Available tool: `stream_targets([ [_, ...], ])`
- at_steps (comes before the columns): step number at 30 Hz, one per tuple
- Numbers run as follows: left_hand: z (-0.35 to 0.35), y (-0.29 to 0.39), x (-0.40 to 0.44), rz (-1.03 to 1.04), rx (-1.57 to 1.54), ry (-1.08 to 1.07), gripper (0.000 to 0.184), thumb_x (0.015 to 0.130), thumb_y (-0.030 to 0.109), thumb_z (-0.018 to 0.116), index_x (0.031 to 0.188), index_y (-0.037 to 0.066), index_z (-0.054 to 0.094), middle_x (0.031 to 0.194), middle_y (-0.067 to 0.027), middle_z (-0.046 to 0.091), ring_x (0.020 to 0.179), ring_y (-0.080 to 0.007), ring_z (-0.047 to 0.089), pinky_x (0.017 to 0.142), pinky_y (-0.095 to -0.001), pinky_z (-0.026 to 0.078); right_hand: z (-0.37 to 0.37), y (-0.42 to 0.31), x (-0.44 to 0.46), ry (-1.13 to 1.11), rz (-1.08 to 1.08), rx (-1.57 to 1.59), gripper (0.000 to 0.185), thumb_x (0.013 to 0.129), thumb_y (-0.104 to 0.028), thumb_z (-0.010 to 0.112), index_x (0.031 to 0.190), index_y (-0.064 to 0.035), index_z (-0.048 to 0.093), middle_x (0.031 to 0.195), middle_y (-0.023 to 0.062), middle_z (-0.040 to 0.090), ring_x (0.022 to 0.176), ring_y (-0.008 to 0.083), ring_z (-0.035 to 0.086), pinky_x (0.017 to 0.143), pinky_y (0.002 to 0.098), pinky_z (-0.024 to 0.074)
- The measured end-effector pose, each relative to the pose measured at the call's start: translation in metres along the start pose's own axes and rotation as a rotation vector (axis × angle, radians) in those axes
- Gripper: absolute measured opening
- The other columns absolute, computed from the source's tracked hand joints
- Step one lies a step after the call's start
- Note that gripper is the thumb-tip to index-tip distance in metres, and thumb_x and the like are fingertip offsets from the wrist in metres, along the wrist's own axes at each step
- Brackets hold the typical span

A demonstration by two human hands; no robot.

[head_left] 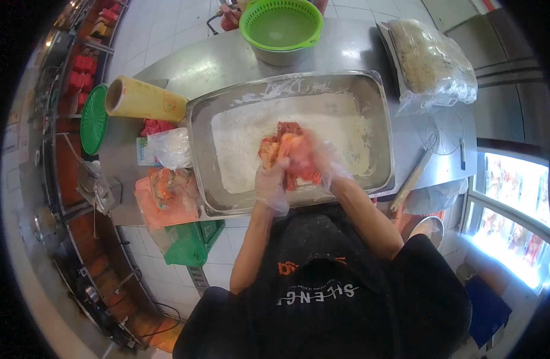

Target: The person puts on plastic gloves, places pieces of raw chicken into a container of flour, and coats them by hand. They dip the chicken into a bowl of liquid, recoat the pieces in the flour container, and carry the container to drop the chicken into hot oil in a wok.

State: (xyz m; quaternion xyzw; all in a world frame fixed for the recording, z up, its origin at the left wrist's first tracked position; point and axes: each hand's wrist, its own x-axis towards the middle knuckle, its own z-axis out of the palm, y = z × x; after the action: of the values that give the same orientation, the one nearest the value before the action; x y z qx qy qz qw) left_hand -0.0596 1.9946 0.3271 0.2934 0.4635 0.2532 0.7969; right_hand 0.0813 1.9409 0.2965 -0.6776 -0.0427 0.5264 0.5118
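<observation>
Over a large metal tray (210,197), both of my hands wear clear plastic gloves and hold reddish raw meat (293,149). My left hand (271,182) is closed around the left side of the meat. On the other side, my right hand (330,164) grips it too and is smeared by motion. Strips of meat stick out above and below my fingers. White powder that looks like flour (236,143) covers the tray's floor and dusts its walls. Parts of my fingers are hidden by the meat.
Behind the tray stands a green colander (281,27) on a metal bowl. A bag of brown crumbs (433,60) and a whisk (431,140) are at the right. To the left lie a plastic-wrap roll (146,99) and a bagged item on a pink tray (167,194).
</observation>
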Motion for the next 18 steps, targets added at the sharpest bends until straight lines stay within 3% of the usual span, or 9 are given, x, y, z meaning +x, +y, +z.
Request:
stream_targets([
  [1,0.001,0.001,0.001,-0.013,-0.031,0.069,0.032,0.1,0.036,0.062,0.114,0.008,0.058,0.084,-0.0013,0.063,0.066,-0.0118,0.061,0.05,-0.0281,0.048,-0.006,-0.007,0.003,0.0,0.022,0.027,0.06,0.102,-0.055,0.04,0.097,-0.0016,0.067,0.082,0.0186,0.067,0.079,0.0288,0.066,0.074,0.0407,0.0513],
  [4,-0.03,-0.018,0.017,-0.014,-0.21,0.061,0.045,0.107,0.05,0.04,0.129,0.014,0.055,0.078,0.0021,0.053,0.063,-0.0094,0.051,0.055,-0.021,0.039,-0.02,-0.055,-0.008,0.223,-0.329,-0.399,0.051,0.101,-0.049,0.048,0.101,-0.0023,0.069,0.088,0.0218,0.07,0.085,0.0326,0.069,0.074,0.0433,0.052],
  [6,-0.037,-0.02,0.015,0.009,-0.111,0.115,0.046,0.108,0.051,0.038,0.128,0.014,0.056,0.08,0.001,0.054,0.065,-0.0098,0.051,0.055,-0.0221,0.038,0.0,-0.063,-0.021,0.46,-0.504,-0.638,0.044,0.1,-0.043,0.052,0.098,-0.0021,0.069,0.089,0.0235,0.07,0.089,0.0362,0.07,0.075,0.0448,0.0523],
  [8,-0.033,-0.023,0.019,0.064,0.015,0.196,0.05,0.107,0.053,0.037,0.118,0.01,0.06,0.081,-0.0007,0.057,0.067,-0.0114,0.054,0.056,-0.0259,0.04,0.022,-0.076,-0.046,0.324,-0.485,-0.628,0.037,0.097,-0.038,0.058,0.099,-0.0024,0.067,0.088,0.0247,0.069,0.09,0.0401,0.069,0.076,0.0473,0.0524],
  [9,-0.029,-0.027,0.021,0.103,0.094,0.259,0.055,0.106,0.055,0.037,0.11,0.007,0.063,0.081,-0.002,0.061,0.067,-0.0129,0.057,0.056,-0.0291,0.043,0.03,-0.078,-0.062,0.064,-0.368,-0.495,0.033,0.095,-0.036,0.062,0.101,-0.0029,0.066,0.087,0.025,0.069,0.089,0.0421,0.068,0.076,0.0491,0.0522],
  [10,-0.027,-0.032,0.021,0.138,0.173,0.324,0.061,0.105,0.058,0.037,0.102,0.004,0.066,0.082,-0.0032,0.064,0.068,-0.0143,0.06,0.056,-0.0323,0.046,0.036,-0.046,-0.055,-0.003,-0.439,-0.655,0.033,0.096,-0.034,0.06,0.107,-0.0039,0.063,0.086,0.0248,0.068,0.086,0.0426,0.067,0.074,0.0505,0.0515],
  [12,-0.044,-0.05,0.028,0.362,0.759,0.453,0.062,0.107,0.055,0.035,0.101,0.002,0.067,0.086,-0.0057,0.067,0.072,-0.0152,0.063,0.059,-0.0332,0.048,0.045,-0.01,-0.05,-0.049,-0.567,-0.833,0.032,0.098,-0.031,0.056,0.116,-0.0052,0.06,0.084,0.0245,0.067,0.081,0.043,0.066,0.07,0.0522,0.0503],
  [14,-0.031,-0.038,0.029,0.425,0.893,0.495,0.061,0.108,0.05,0.034,0.102,0.0,0.067,0.09,-0.0081,0.069,0.075,-0.0161,0.065,0.061,-0.0337,0.05,0.047,-0.01,-0.05,-0.006,-0.698,-0.879,0.031,0.1,-0.027,0.051,0.121,-0.0055,0.057,0.081,0.0244,0.066,0.076,0.043,0.065,0.067,0.0529,0.0491],
  [18,0.003,0.006,0.002,0.265,0.266,0.35,0.052,0.11,0.041,0.038,0.108,-0.003,0.066,0.093,-0.0106,0.07,0.08,-0.0175,0.067,0.067,-0.0331,0.053,0.037,-0.007,-0.039,-0.166,-0.753,-0.78,0.028,0.101,-0.02,0.045,0.122,-0.0043,0.056,0.079,0.0234,0.066,0.074,0.0439,0.065,0.065,0.0516,0.0487],
])
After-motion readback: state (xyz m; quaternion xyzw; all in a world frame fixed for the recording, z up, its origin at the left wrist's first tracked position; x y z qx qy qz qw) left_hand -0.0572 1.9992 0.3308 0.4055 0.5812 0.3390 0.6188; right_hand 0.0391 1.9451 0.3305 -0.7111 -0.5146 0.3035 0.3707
